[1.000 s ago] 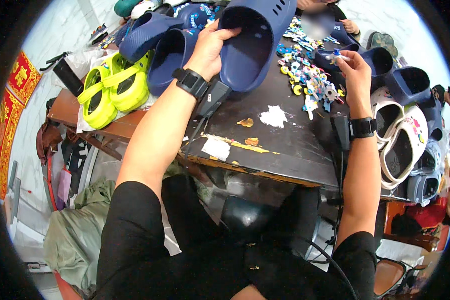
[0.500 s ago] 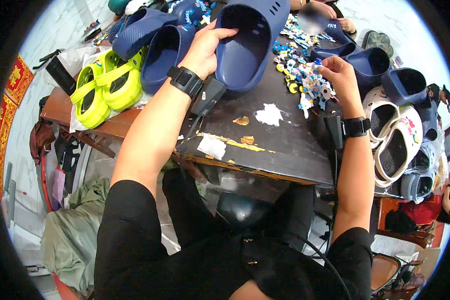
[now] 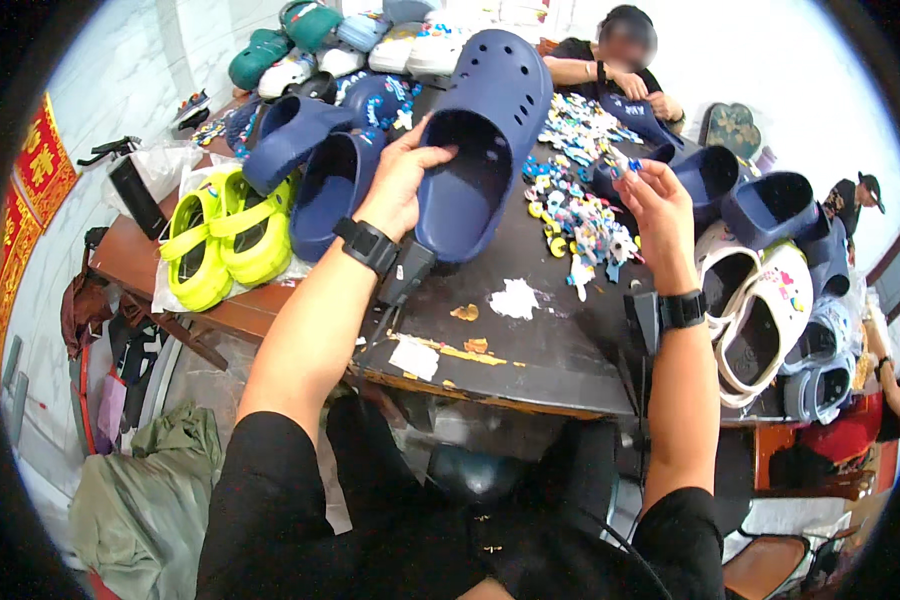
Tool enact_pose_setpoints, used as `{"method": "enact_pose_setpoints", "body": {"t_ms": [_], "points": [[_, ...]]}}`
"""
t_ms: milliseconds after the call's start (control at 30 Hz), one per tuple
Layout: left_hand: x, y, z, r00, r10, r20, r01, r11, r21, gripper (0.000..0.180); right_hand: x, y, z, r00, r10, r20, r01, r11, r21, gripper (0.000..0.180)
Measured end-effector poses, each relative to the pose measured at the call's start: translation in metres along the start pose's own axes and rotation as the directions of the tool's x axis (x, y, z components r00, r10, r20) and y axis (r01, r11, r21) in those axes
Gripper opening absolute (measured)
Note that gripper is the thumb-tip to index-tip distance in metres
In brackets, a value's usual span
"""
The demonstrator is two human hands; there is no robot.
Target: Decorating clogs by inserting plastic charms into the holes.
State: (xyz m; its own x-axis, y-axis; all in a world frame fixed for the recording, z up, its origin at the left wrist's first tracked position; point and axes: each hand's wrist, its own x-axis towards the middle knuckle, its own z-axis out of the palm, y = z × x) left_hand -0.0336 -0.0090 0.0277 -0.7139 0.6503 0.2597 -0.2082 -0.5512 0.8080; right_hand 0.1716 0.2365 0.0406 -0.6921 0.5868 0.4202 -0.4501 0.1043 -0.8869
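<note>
My left hand (image 3: pixel 402 185) has its grip clamped on the rim of a large navy-blue foam clog (image 3: pixel 485 140), thumb hooked inside the foot opening and fingers behind the near side wall. The clog is tipped up off the dark, scuffed bench (image 3: pixel 530 355), its opening facing me, its long axis running from the heel just above my wristband up and away to the perforated toe.

My right hand (image 3: pixel 655 215) is raised to the right of that clog, well apart from it, with its grip pinched together on a small blue shoe charm (image 3: pixel 633 163) held between thumb and fingertips. From the charm, the clog lies to the left, and the perforated toe is the part nearest to it. The right hand is the free mover here; the left only steadies.

Between the clog and my right hand a heap of small colourful shoe charms (image 3: pixel 582 215) is scattered over the bench. Left of the clog lie more navy clogs (image 3: pixel 315 165) and a lime-green pair (image 3: pixel 225 235). Right of it, past my right wrist, sit white and blue clogs (image 3: pixel 760 310). Beyond the toe, another person (image 3: pixel 620 65) is seated at the far side.
</note>
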Motion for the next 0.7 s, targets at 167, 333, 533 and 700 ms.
{"method": "enact_pose_setpoints", "body": {"t_ms": [167,333,533,700], "points": [[-0.006,0.004,0.01,0.998,0.063,0.014,-0.063,0.995,0.078,0.068,-0.007,-0.005,0.004,0.998,-0.049,-0.027,0.049,0.998,0.034,0.014],[-0.018,0.011,0.026,0.972,0.204,0.119,-0.233,0.905,0.356,0.064,-0.011,-0.018,0.015,0.982,-0.176,-0.07,0.176,0.984,-0.009,0.017],[-0.023,0.004,0.035,0.963,0.143,0.23,-0.233,0.869,0.437,0.062,-0.008,-0.036,0.026,0.963,-0.27,0.008,0.27,0.963,-0.022,0.015],[-0.033,0.004,0.047,0.927,0.146,0.345,-0.303,0.832,0.464,0.063,-0.005,-0.039,0.037,0.939,-0.343,0.033,0.344,0.938,-0.028,0.016]]}}
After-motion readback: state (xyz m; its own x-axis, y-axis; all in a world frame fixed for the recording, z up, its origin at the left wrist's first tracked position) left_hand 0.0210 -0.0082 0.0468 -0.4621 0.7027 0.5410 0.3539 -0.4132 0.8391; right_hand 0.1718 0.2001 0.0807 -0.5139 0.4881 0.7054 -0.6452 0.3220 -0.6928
